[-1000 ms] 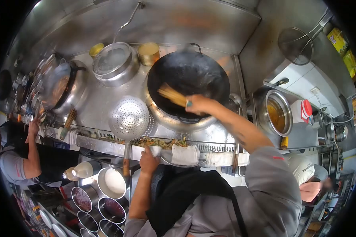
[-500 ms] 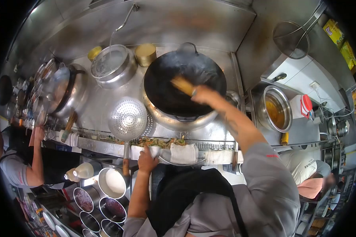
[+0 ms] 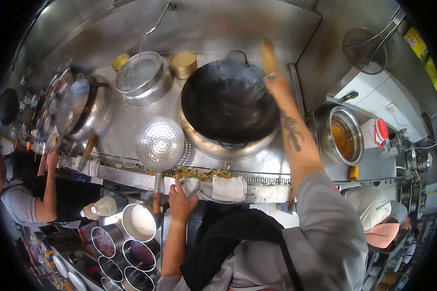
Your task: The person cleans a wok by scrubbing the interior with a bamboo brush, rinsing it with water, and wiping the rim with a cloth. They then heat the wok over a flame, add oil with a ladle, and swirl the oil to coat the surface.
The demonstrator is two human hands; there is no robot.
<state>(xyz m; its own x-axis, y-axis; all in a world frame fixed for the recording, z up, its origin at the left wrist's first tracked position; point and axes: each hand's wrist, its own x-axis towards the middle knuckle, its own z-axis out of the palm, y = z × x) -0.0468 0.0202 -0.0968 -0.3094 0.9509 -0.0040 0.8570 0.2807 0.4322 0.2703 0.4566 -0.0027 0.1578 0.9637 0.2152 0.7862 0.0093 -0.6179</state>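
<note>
My right hand (image 3: 277, 83) grips a bamboo wok brush (image 3: 266, 56), held upright over the far right rim of the black wok (image 3: 228, 102). The wok sits tilted on its steel burner ring and looks empty and dark inside. My left hand (image 3: 181, 201) rests at the front edge of the range, its fingers closed on a white cloth (image 3: 192, 185). A perforated steel strainer ladle (image 3: 159, 144) lies just left of the wok, its wooden handle pointing down beside my left hand.
A glass-lidded steel pot (image 3: 142, 77) and a second wok (image 3: 85, 106) stand to the left. An oil pot (image 3: 344, 138) sits right. Several seasoning containers (image 3: 138, 223) stand below left. Another person (image 3: 29, 194) works at left; someone (image 3: 381, 213) is at right.
My right hand has swept the brush from the wok's middle up to its far right rim and lifted it upright. My left hand stays on the cloth.
</note>
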